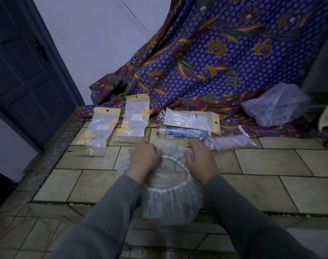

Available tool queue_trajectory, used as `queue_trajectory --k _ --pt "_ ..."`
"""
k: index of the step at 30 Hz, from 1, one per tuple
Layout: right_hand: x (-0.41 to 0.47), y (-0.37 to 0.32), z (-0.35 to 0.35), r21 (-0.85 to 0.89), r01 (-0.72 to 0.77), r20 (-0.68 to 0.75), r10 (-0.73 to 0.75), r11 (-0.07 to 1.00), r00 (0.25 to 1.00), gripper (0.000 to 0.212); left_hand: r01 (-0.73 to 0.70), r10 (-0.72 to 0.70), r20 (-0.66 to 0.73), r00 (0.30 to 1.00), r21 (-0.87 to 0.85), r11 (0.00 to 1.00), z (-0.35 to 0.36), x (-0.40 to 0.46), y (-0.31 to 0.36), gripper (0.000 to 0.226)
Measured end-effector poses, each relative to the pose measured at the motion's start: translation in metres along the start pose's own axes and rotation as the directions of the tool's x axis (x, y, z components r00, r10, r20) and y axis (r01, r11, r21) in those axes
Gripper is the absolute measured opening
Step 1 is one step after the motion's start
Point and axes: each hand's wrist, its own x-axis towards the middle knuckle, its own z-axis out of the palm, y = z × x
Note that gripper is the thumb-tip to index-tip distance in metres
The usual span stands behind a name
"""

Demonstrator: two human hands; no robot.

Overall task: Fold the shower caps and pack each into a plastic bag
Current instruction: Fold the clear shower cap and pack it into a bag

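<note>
A translucent shower cap (171, 200) with a white elastic rim lies spread open on the tiled floor in front of me. My left hand (144, 156) grips the cap's far rim on the left, fingers curled over the plastic. My right hand (200, 158) lies on the far rim on the right, fingers fairly straight and pressing down. Two plastic bags with yellow headers (99, 126) (135, 116) lie beyond on the left. A third bag (192, 119) rests on a packed blue cap (185, 133). A packed pinkish cap (228, 143) lies to the right.
A purple floral cloth (215, 58) drapes down at the back. Another loose shower cap (275, 105) sits on it at the right. A dark door (23, 71) stands at the left beside a white wall.
</note>
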Motion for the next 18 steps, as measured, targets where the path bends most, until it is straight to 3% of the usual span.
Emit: queue_trajectory --k 3,6,9,12,15,18 --pt "0.008 -0.009 0.000 0.016 -0.173 0.159 0.168 0.985 0.973 0.048 -0.118 0.109 -0.056 0.992 -0.196 0.974 0.004 0.010 -0.007 0.025" --pt "0.013 -0.015 -0.006 0.240 -0.274 0.193 0.231 0.931 0.954 0.035 -0.157 0.182 0.024 0.983 -0.406 0.900 0.011 0.018 -0.019 0.026" --pt "0.012 -0.021 -0.016 0.375 -0.181 0.091 0.159 0.909 0.983 0.022 -0.022 0.110 0.090 0.990 -0.663 0.748 0.014 0.015 -0.024 0.010" --pt "0.012 -0.017 -0.022 0.328 -0.128 0.047 0.120 0.936 0.992 0.016 0.023 0.043 0.065 0.997 -0.778 0.628 0.011 0.011 -0.024 0.015" --pt "0.013 -0.007 -0.018 0.193 -0.185 0.056 0.177 0.964 0.983 0.018 0.016 -0.109 -0.062 0.992 -0.800 0.599 0.005 0.009 -0.023 0.027" --pt "0.015 -0.006 -0.015 0.243 -0.305 0.088 0.293 0.921 0.952 0.032 0.053 -0.210 -0.090 0.974 -0.803 0.593 0.005 0.009 -0.021 0.034"
